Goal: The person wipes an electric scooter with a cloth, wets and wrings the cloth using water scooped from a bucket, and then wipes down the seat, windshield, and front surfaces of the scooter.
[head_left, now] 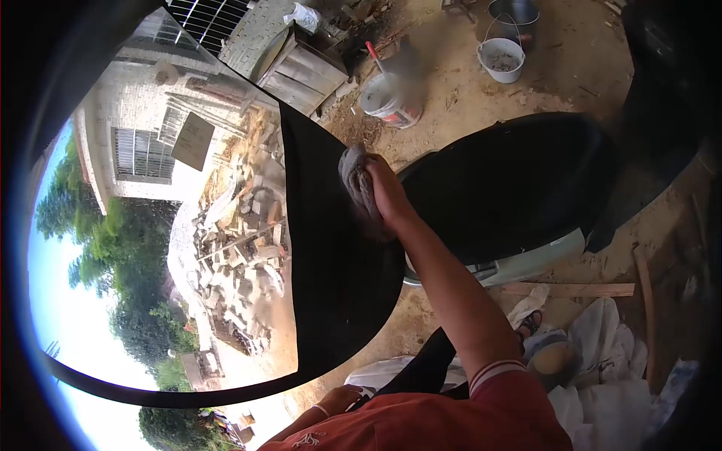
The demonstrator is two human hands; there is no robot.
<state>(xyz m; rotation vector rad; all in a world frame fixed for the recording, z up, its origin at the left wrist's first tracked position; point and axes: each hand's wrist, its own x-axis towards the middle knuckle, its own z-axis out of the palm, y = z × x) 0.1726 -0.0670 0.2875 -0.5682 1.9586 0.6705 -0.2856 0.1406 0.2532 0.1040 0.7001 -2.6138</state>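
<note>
Right hand [386, 192] gripping grey cloth [355, 177] — against black panel [331, 263], left hand [342, 399] lower

right fingers [374, 161] partly hidden by grey cloth [356, 179] | red shirt [444, 425] cut by bottom edge | lettering [307, 440] too small

Strong daylight bleaches the sky [83, 323] and washes out the rubble heap [241, 248], while the black seat [511, 188] sinks into near-featureless dark. A hazy smudge blurs the paint bucket [382, 98]; fisheye curvature, black vignetting and left-edge blue fringing frame everything.
</note>
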